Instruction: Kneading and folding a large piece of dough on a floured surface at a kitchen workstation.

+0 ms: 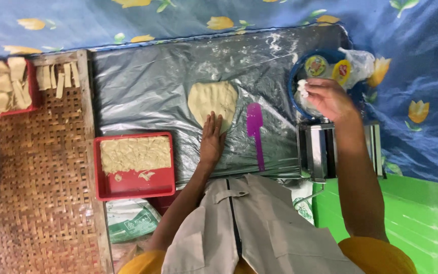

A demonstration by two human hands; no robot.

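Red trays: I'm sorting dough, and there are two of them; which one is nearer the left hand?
The red tray with a flat dough slab, just beside the left hand. The other red tray sits at the far left edge, holding cut pieces.

Bare plastic sheet [148,86] left of dough [213,101]; red tray [134,190] below, purple spatula [255,129], pasta machine [318,149] rightward
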